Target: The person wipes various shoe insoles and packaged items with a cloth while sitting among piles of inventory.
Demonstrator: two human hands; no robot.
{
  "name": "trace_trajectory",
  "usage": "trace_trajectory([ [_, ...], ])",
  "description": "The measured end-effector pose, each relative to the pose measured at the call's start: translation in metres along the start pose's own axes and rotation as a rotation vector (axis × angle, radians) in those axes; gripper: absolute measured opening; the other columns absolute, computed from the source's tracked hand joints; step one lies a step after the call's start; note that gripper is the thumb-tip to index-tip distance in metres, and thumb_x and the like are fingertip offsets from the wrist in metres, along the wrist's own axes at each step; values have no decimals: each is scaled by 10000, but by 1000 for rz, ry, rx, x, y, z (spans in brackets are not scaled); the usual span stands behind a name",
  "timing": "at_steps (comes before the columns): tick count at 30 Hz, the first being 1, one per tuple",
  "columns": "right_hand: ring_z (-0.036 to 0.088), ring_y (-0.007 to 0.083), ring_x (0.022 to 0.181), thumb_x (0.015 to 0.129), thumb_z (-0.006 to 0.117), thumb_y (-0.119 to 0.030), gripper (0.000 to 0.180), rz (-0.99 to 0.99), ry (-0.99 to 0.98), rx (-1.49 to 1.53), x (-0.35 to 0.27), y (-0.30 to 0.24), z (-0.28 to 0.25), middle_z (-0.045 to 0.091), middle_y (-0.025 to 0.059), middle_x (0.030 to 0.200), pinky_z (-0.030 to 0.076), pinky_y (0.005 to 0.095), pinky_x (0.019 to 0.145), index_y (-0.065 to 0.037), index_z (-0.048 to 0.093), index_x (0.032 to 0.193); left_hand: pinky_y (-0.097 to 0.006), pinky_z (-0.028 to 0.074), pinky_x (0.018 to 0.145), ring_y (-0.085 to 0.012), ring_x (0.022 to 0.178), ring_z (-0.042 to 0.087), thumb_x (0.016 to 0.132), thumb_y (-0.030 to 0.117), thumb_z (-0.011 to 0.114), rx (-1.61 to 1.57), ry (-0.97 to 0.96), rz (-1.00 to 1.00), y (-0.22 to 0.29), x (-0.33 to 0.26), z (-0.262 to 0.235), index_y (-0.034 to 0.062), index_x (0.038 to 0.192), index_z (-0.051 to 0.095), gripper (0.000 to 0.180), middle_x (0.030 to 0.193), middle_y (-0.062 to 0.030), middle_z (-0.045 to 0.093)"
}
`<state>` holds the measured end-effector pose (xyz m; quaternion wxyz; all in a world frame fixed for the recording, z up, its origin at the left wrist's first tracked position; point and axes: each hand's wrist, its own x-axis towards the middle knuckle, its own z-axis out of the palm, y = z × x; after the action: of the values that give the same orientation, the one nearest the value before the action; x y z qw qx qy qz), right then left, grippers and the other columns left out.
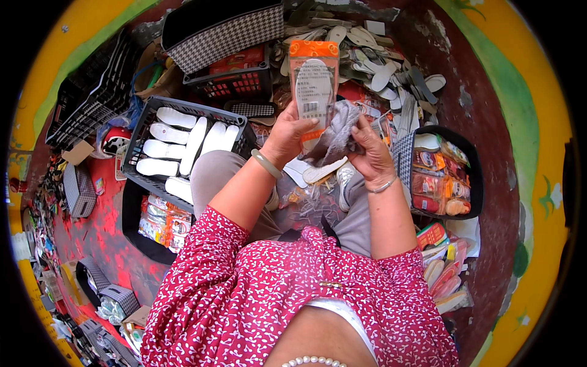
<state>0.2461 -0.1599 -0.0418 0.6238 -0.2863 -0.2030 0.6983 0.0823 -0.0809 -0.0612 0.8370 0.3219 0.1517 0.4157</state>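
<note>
Packaged insole point(314, 85) being pinched upright by left hand point(286, 136) grip, right hand point(369, 153) grip clutching grey cloth point(338, 136) against its lower edge, apparently wiping it down.

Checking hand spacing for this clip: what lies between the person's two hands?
In the head view, a crumpled grey cloth fills the gap between the left hand and right hand, just below the orange-topped clear insole packet.
</note>
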Motion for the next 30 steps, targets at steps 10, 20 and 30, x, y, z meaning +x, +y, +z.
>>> trace_trajectory([
  [10, 595, 149, 861, 758, 622, 60, 360, -52, 194, -132, 9, 19, -14, 615, 36, 955, 484, 278, 791, -29, 551, 1099, -254, 457, 845, -117, 958, 564, 847, -2, 537, 191, 6, -7, -27, 0, 1, 0, 1199, 479, 357, 1078, -58, 592],
  [20, 590, 157, 819, 771, 624, 29, 247, -84, 308, -98, 9, 20, -20, 614, 40, 910, 483, 286, 745, -38, 576, 1004, -223, 471, 789, -90, 853, 571, 816, -35, 589, 474, 57, 103, -28, 9, -15, -25, 1088, 556, 273, 956, -48, 620],
  [30, 594, 179, 856, 764, 611, 31, 267, -290, 321, -44, 3, -5, -27, 622, 48, 934, 483, 327, 791, -43, 580, 1019, -213, 449, 730, -59, 790, 533, 775, -28, 632, 702, -55, -66, -22, 6, -21, -16, 994, 623, 219, 863, -6, 624],
])
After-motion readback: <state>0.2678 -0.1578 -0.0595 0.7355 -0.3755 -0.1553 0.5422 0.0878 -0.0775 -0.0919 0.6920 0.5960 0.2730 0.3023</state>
